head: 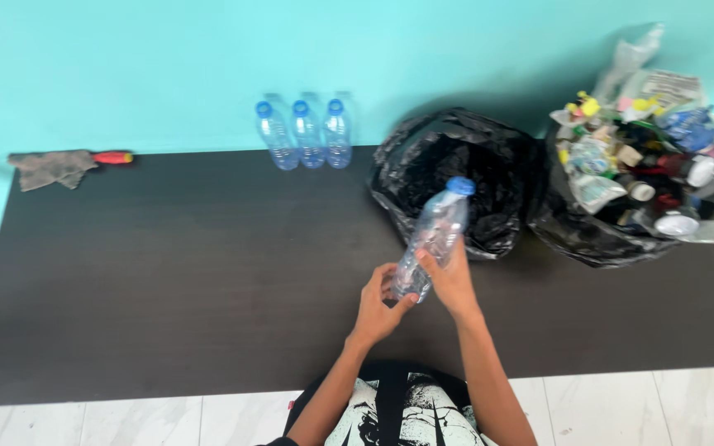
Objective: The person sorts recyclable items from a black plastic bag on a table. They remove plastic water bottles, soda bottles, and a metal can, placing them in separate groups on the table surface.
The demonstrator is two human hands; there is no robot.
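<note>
Clear plastic, blue-capped: one empty water bottle (431, 239), held tilted above a dark wooden table (167, 281), cap pointing away toward an open black bin bag (456, 177).

Head view, hands: left hand (376, 310) pinches the bottle's base; right hand (453, 281) wraps the lower body. Both are closed on it.

Handling, as judged: light, thin-walled, likely to dent under a squeeze and slick on the smooth sides; the ribbed middle or the neck would give the surest hold.

Also present: three matching bottles (307, 134) upright at the turquoise wall (167, 66); second black bag (613, 223) heaped with mixed rubbish; grey rag (51, 168); red-handled tool (112, 157).
</note>
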